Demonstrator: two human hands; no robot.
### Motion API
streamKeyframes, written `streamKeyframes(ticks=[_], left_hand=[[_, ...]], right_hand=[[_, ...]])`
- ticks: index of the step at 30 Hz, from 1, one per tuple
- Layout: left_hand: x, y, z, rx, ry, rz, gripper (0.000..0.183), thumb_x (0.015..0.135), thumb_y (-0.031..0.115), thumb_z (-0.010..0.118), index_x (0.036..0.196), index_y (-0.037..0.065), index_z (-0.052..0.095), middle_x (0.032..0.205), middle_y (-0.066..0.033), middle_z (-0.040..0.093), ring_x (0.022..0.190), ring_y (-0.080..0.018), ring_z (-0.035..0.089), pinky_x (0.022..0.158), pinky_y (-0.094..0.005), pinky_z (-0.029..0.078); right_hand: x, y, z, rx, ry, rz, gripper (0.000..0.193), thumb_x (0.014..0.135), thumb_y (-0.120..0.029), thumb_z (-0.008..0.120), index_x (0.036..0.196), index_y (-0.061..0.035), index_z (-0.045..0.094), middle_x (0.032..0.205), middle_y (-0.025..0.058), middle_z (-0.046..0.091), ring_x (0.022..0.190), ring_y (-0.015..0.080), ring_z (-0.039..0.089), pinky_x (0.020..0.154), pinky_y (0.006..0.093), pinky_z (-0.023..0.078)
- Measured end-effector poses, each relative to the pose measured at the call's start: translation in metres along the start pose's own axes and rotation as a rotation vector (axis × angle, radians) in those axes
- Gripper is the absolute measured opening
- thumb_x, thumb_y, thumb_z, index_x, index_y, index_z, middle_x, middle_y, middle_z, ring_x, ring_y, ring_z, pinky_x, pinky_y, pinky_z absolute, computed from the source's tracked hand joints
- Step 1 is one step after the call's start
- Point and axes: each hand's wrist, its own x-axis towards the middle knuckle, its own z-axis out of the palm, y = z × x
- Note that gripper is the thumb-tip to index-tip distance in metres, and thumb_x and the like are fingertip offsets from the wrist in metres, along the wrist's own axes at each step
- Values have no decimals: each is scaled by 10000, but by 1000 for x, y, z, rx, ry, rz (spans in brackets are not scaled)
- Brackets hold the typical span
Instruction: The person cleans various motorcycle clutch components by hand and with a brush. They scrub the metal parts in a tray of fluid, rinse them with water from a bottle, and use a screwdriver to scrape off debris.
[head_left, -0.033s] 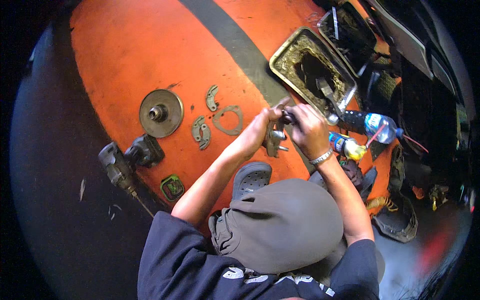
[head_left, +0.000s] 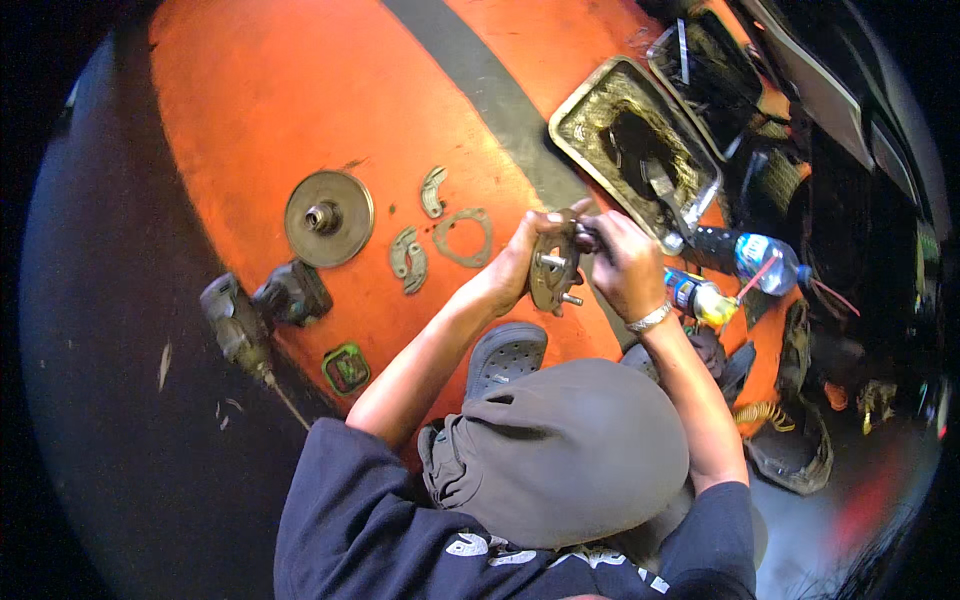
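Observation:
My left hand grips a dark metal clutch backing plate by its left side. Bright pins stand up from the plate's face. At the plate's upper right edge, my right hand is closed, its fingertips pinched together; whatever they hold is too small and dark to make out. On the orange floor to the left lie a curved clutch shoe, a pair of nested clutch shoes and a flat, rounded triangular ring plate. Farther left sits a round metal pulley disc with a raised hub.
A power driver with a long bit lies at left, near a small green-rimmed device. At right are a grimy metal tray with a brush, a spray can and a plastic bottle. My clog stands below the plate.
The backing plate has turned in my left hand, so more of its face and pins shows. My right hand's fingers have shifted slightly at its edge. The view has moved a little.

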Motion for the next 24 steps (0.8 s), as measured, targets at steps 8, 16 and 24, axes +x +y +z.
streamKeyframes(ticks=[8, 16, 24], left_hand=[[-5, -31, -6, 1147, 341, 516, 755, 898, 442, 537, 1534, 116, 294, 1162, -135, 511, 921, -239, 580, 838, -391, 513], [-12, -43, -22, 1608, 428, 772, 822, 792, 276, 634, 1533, 139, 307, 1176, -202, 465, 1089, -339, 535, 952, -420, 456], [4, -68, -30, 1107, 444, 779, 827, 803, 259, 681, 1515, 69, 305, 1108, -164, 532, 1063, -314, 562, 943, -409, 481]], right_hand=[[-11, 8, 35, 125, 29, 39, 107, 801, 52, 607, 893, 0, 596, 770, 112, 644, 693, 268, 628, 646, 361, 508], [-12, 31, 48, 862, -340, 682, 36, 883, 22, 581, 886, 36, 614, 744, 81, 677, 630, 144, 630, 575, 306, 494], [-16, 25, 58, 587, -220, 464, 61, 828, 42, 609, 883, 22, 626, 791, 119, 695, 731, 190, 691, 667, 318, 536]])
